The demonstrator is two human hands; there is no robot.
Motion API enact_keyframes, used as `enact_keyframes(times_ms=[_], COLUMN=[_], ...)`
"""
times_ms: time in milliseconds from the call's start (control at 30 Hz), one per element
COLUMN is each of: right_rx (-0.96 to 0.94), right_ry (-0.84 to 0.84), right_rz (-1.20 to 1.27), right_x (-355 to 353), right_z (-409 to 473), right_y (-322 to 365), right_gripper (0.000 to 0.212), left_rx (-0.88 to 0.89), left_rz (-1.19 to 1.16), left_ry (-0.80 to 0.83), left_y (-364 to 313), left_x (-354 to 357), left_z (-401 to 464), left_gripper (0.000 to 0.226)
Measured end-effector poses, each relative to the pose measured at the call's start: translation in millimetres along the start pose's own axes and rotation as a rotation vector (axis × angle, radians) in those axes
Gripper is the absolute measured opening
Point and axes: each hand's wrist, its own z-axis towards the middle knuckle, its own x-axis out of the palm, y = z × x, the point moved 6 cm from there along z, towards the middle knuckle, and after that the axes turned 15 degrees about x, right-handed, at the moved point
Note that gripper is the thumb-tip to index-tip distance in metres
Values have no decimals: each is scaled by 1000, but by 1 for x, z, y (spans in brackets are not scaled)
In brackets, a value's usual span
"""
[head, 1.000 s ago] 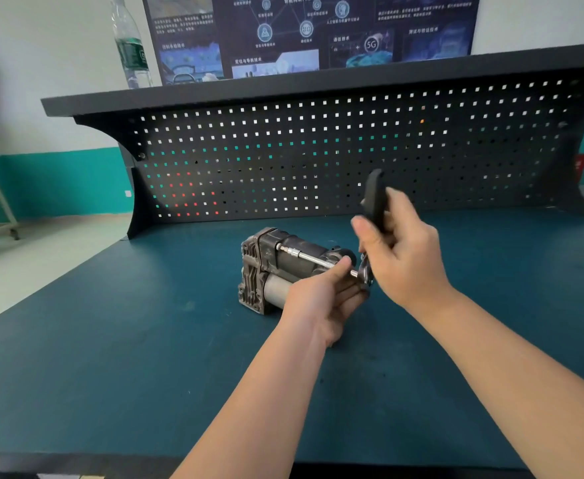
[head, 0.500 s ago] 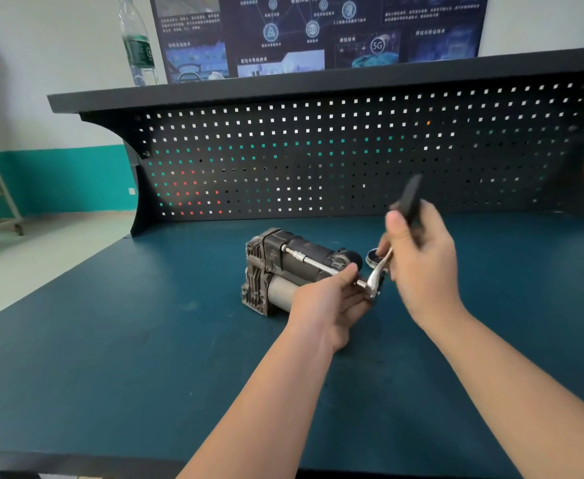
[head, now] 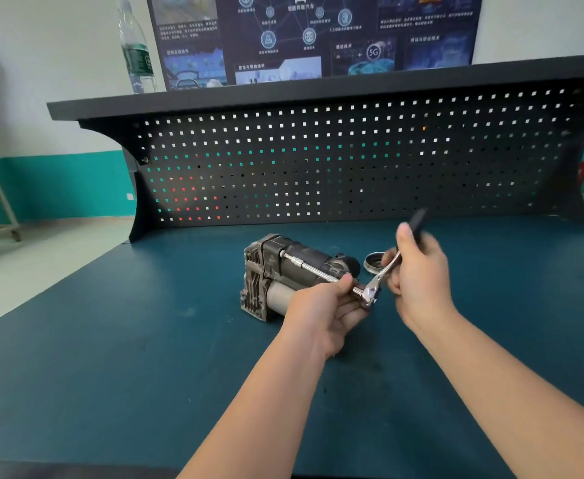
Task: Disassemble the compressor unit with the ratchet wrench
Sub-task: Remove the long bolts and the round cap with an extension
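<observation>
While one compressor unit (head: 285, 273) lies on the blue-green bench top (head: 111, 357), left hand (head: 321, 311) pinches the extension bar (head: 309, 267) of one ratchet wrench (head: 375, 283); right hand (head: 418, 271) grips its black handle. One round cap (head: 373, 262) just beside. Black pegboard (head: 352, 160) behind; one water bottle (head: 136, 50) on its shelf; poster (head: 311, 32) on wall

I see even, soft indoor light. My right hand (head: 418, 271) and the black wrench handle (head: 418, 221) smear with motion blur. Wide-angle bending curves the shelf (head: 318, 89) and pegboard (head: 352, 167) edges. Faint shadows under the forearms on the surface (head: 111, 375).
</observation>
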Motion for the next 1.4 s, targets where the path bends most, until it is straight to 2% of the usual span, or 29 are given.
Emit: enact_keyframes(times_ms=[67, 133, 167, 200, 233, 300, 333, 433, 467, 500, 567, 633, 700, 733, 767, 800, 833, 933, 1033, 1067, 1100, 1133, 1167, 1267, 1367, 1400], right_rx=[-480, -901, -1051, -1120, -1092, -799, -576, 184, 295, 277, -71, -594, -1108, -1289, -1354, -1299, -1151, -511, 200, 343, 381, 300, 130, -546, -1143, -1220], right_ry=[106, 198, 214, 207, 181, 75, 11, -135, -151, -138, -55, 57, 145, 150, 139, 117, 79, -76, -220, -238, -234, -219, -183, 39, 143, 128], right_rz=[-278, -570, -674, -715, -696, -481, -339, 50, 90, 78, -74, -346, -636, -739, -781, -757, -665, -273, 110, 173, 168, 117, 33, -314, -702, -741], right_x=[17, 33, 37, 38, 35, 22, 15, -4, -6, -5, 3, 21, 37, 42, 43, 41, 35, 11, -7, -8, -8, -7, -4, 19, 36, 36], right_z=[-26, -55, -66, -70, -68, -49, -34, 1, 3, 3, -6, -37, -70, -80, -83, -80, -70, -29, 4, 6, 6, 6, 5, -29, -66, -69], right_y=[29, 38, 35, 31, 29, 28, 23, -11, -17, -16, 3, 28, 36, 32, 29, 27, 27, 15, -21, -29, -31, -26, -14, 31, 41, 39], right_gripper=[10, 22, 28, 30, 29, 16, 11, 26, 29, 27, 17, 11, 28, 32, 34, 34, 33, 16, 27, 31, 31, 29, 24, 10, 28, 30], left_rx=[20, 29, 31, 29, 24, 9, 6, 21, 24, 22, 14, 25, 44, 45, 37, 24, 12, 1, 1, -3, -9, -13, -18, -13, 11, 14], left_rz=[9, 41, 63, 74, 66, 39, 25, 14, 30, 48, 69, 77, 129, 146, 146, 133, 111, 43, 3, 3, 6, 13, 20, 8, 12, 23], left_ry=[11, 51, 63, 65, 57, 24, 8, 3, 5, 9, 14, 21, 36, 43, 49, 49, 43, -9, -21, -20, -17, -17, -17, 6, 49, 47], left_y=[-1, -3, -4, -4, -3, -1, 0, -1, -1, -1, 1, 1, -2, -3, -3, -1, 0, 3, 3, 3, 4, 4, 4, 1, -5, -5], left_x=[3, 7, 8, 7, 6, 3, 2, 0, -1, -1, 0, 3, 4, 3, 3, 3, 2, 1, 2, 2, 3, 3, 3, 5, 9, 10], left_z=[0, 0, 0, 1, 1, 0, -1, -1, -1, -2, -2, -1, 2, 4, 5, 5, 3, 0, -1, -1, -1, -2, -2, -1, -2, -2], left_gripper=[9, 8, 11, 14, 13, 13, 12, 15, 16, 17, 17, 15, 7, 6, 8, 10, 12, 16, 17, 17, 17, 16, 15, 11, 10, 10])
